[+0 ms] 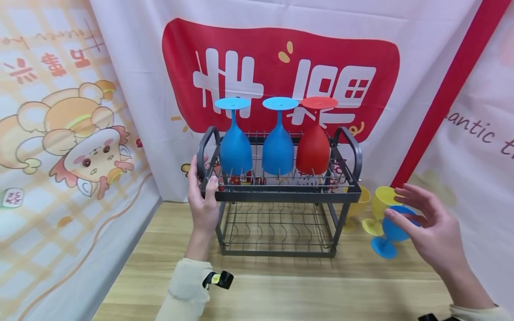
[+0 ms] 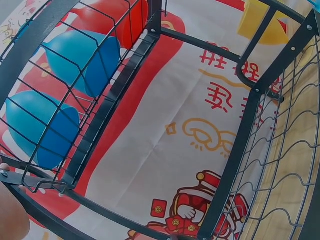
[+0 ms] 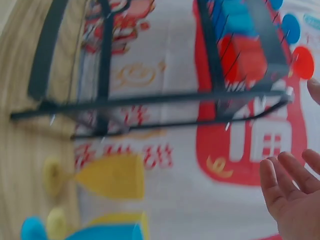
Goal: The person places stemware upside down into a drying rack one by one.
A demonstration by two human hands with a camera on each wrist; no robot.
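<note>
Left hand [image 1: 204, 203] grips the rack [image 1: 281, 196]; right hand [image 1: 435, 232], fingers loosely spread, near a blue goblet [image 1: 395, 234] upright on the table [image 1: 305, 294], probably light, stiff, smooth plastic, best pinched at the stem

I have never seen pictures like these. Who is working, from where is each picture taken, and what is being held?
No machine is visible: a person works with bare hands. The wide picture comes from a camera on the head; the other two come from cameras on the left and right wrists. The left hand grips the side of a dark rack. In its upper part, two blue cups and a red cup sit upside down. The right hand holds nothing; near it, a third blue cup and two yellow cups stand upright on the table.
</note>
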